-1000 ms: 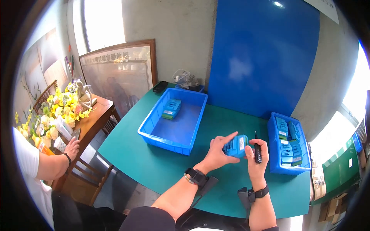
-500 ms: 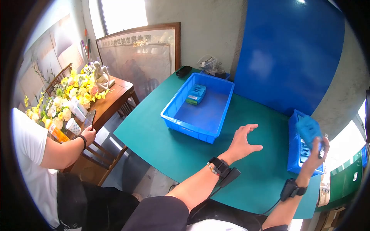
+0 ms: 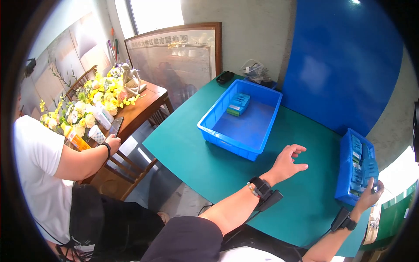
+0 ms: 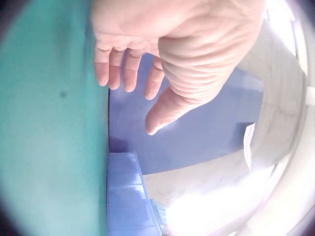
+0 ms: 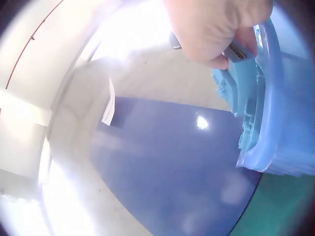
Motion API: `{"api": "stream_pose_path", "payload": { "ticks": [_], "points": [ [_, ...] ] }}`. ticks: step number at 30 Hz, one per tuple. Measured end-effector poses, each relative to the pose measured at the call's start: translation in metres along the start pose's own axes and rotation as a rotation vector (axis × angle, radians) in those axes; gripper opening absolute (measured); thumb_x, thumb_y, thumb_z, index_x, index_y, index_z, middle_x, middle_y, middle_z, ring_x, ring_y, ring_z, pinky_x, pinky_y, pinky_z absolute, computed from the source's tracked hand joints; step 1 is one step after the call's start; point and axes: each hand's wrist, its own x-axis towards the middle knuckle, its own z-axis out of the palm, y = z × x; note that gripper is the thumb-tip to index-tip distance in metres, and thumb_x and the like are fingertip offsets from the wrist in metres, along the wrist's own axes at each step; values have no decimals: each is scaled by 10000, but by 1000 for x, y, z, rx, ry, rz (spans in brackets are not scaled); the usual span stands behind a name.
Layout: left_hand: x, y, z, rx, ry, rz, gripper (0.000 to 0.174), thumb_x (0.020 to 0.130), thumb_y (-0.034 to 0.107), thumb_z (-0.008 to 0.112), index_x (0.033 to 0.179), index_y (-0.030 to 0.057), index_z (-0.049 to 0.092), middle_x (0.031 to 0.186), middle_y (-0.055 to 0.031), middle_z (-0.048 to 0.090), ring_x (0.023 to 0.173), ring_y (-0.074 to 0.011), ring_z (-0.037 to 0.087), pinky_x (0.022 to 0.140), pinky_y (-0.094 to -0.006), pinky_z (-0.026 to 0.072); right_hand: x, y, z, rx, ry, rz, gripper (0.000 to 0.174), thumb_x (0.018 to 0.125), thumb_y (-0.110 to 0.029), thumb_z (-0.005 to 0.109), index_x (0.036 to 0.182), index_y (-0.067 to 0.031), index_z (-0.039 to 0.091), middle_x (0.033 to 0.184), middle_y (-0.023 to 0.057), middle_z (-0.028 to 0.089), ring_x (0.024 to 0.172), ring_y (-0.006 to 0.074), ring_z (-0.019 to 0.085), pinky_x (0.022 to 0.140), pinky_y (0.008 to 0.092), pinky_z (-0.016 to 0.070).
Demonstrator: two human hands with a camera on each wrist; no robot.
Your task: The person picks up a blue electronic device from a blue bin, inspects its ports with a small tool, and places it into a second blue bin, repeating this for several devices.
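Note:
My right hand [image 3: 370,198] grips a light-blue plastic block [image 3: 370,168] at the right-hand blue bin [image 3: 343,183]. Dark parts of a slim black screwdriver [image 5: 238,51] show in the same hand; the rest of it is covered by the fingers. In the right wrist view the held block [image 5: 236,86] overlaps the bin wall [image 5: 290,98]. Several similar blue blocks [image 3: 356,153] lie in that bin. Over the green table my left hand [image 3: 284,166] hovers with nothing in it, thumb and fingers spread apart.
A larger blue bin [image 3: 227,146] left of centre holds blue-and-green blocks [image 3: 238,104]. The green table [image 3: 183,148] has a black case [image 3: 225,77] at its back edge. To the left, a person [image 3: 43,153] holds a phone beside a wooden table with flowers [image 3: 104,96].
The left hand let go of the blue block. The right hand carried it rightward to the right-hand bin and lowered it there. The head view has turned right.

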Motion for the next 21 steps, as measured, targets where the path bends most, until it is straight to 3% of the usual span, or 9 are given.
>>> {"api": "stream_pose_path", "payload": {
  "ticks": [6, 9, 11, 12, 17, 20, 21],
  "points": [
    [-1, 1, 1, 38, 12, 22, 446, 765, 196, 761, 1166, 89, 597, 1147, -81, 573, 1031, -188, 554, 869, -326, 475, 1, 23, -4, -201, -19, -88, 366, 876, -244, 676, 1082, 45, 586, 1001, 170, 621, 914, 280, 591, 838, 382, 467],
    [2, -2, 4, 35, 7, 76, 405, 781, 198, 752, 1138, 66, 613, 1130, -78, 596, 988, -174, 571, 826, -313, 496, -3, 7, -6, -277, 17, -97, 351, 903, -273, 643, 1089, 22, 597, 1009, 176, 623, 888, 298, 607, 829, 393, 477],
    [2, 3, 5, 4, -17, 61, 388, 784, 197, 745, 1124, 59, 618, 1119, -83, 604, 961, -172, 580, 816, -318, 505, -6, -2, -4, -76, -49, -28, 255, 916, -225, 623, 1039, -3, 599, 984, 154, 609, 876, 276, 610, 813, 373, 486],
    [1, 4, 4, -12, -21, 41, 381, 781, 195, 742, 1117, 63, 620, 1113, -89, 605, 946, -177, 585, 818, -327, 509, -7, -3, -4, -116, -6, -125, 221, 912, -199, 622, 1025, -11, 595, 956, 152, 608, 872, 273, 610, 800, 378, 485],
    [-1, 2, 4, -64, -19, -18, 347, 789, 190, 737, 1090, 55, 631, 1072, -76, 628, 890, -154, 597, 800, -314, 508, -16, -61, -16, -195, -26, 62, 203, 873, -126, 612, 1044, -18, 589, 1013, 167, 614, 975, 322, 592, 865, 397, 455],
    [1, 2, 4, -82, -2, -29, 336, 795, 182, 739, 1086, 50, 633, 1043, -63, 635, 856, -134, 603, 779, -290, 505, -23, -68, -3, -140, 167, -315, 207, 859, -92, 594, 1050, -12, 588, 1046, 167, 616, 1029, 344, 571, 904, 419, 429],
    [2, -3, 5, -93, 2, -30, 332, 798, 178, 738, 1086, 50, 633, 1035, -60, 635, 849, -128, 605, 774, -281, 504, -28, -80, 0, -72, 156, -356, 204, 861, -71, 581, 1055, -6, 587, 1039, 167, 616, 1021, 344, 564, 915, 432, 418]
  ]
}}
